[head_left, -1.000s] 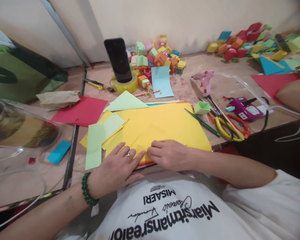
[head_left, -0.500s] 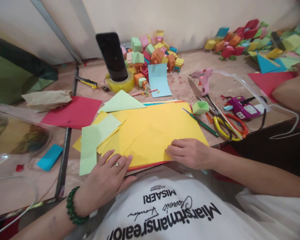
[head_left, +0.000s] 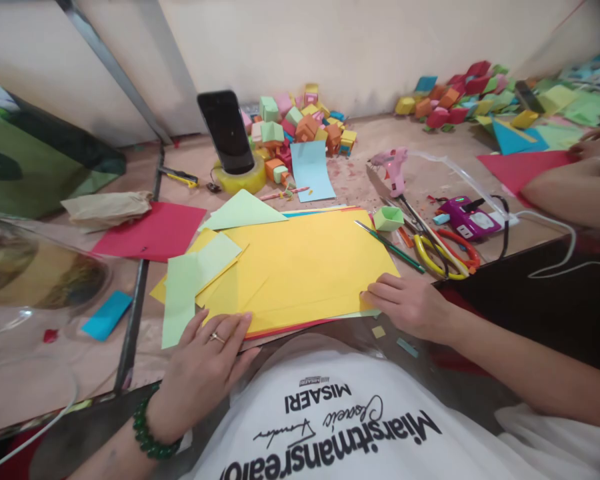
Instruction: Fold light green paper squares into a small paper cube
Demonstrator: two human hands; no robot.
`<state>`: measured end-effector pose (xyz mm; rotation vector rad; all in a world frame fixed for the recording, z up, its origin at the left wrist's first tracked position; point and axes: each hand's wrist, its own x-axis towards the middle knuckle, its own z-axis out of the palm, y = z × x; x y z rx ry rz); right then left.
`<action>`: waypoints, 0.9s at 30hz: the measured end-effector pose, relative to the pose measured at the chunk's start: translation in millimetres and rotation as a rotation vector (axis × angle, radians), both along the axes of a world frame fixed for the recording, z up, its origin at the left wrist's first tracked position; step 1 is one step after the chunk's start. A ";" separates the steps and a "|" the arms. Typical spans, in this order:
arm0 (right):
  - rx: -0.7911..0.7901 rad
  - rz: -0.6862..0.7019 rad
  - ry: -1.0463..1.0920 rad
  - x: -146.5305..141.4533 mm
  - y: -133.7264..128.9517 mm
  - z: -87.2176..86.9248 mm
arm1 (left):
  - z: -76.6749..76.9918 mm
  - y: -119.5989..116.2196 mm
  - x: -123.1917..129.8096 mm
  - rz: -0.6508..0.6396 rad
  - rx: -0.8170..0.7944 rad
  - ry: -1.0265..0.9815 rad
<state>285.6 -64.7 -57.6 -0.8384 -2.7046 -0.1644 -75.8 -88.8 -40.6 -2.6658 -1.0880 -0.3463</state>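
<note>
A large sheet of yellow paper point(head_left: 310, 260) lies on top of a stack of coloured sheets at the table's near edge. My left hand point(head_left: 207, 353) rests on its near left part, fingers stretched out flat and thumb apart. At the near right corner, my right hand point(head_left: 410, 303) has its fingers curled and pressed together on the paper's edge; its thumb is mostly hidden. A crease or fold line runs along the near side of the sheet. Beside my left hand lie pale green paper strips point(head_left: 179, 300). A green pen point(head_left: 393, 248) lies across the sheet's right side.
Scissors point(head_left: 423, 257), a pink glue gun point(head_left: 396, 172) and a purple device point(head_left: 467, 219) lie to the right. Behind stand a phone point(head_left: 226, 132) in a tape roll point(head_left: 240, 177) and folded paper cubes point(head_left: 307, 127). Another person's arm point(head_left: 570, 183) reaches in at right.
My right hand has slid right along the near edge of the yellow paper to its corner. My left hand stays near the left part. The view has shifted slightly.
</note>
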 end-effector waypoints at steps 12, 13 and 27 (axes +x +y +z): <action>0.014 0.096 0.027 -88.2 10.0 35.9 | 12.7 5.5 8.9 -0.007 0.021 0.077; -0.044 0.116 -0.010 -96.9 11.2 28.3 | 13.7 6.0 9.5 -0.008 0.020 0.089; -0.072 -0.182 0.261 -42.8 -2.4 10.7 | -4.0 18.9 0.6 0.257 -0.022 -0.144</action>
